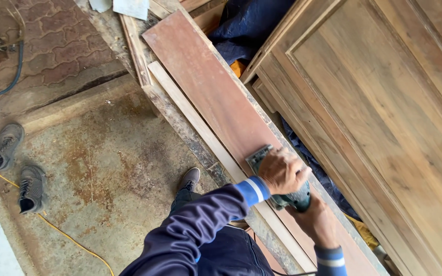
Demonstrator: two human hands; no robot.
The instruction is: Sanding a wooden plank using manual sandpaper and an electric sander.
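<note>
The dark green handheld electric sander (282, 191) sits flat on the long reddish-brown wooden plank (211, 97), near the end of the plank that is closer to the person. The left hand (281, 171) is closed over the top of the sander and presses it down; the right hand (317, 221) grasps the rear part of the tool from behind, so both hands grip the same machine. The step in hand is, as I judge, the sanding of the plank face, and most of its length toward the far end is not yet under the tool. The next move calls for an even push along the grain, with the base kept flat so that no edge digs in.

Just beside the plank lies a pale narrow wooden strip (195, 117), parallel to it. On the other side stands a large light-brown panelled wooden door (384, 102), with a dark blue cloth (246, 25) partly under it. On the stained concrete floor (103, 168), well apart, rest a pair of grey shoes (19, 163) and a thin yellow cable (67, 237)
</note>
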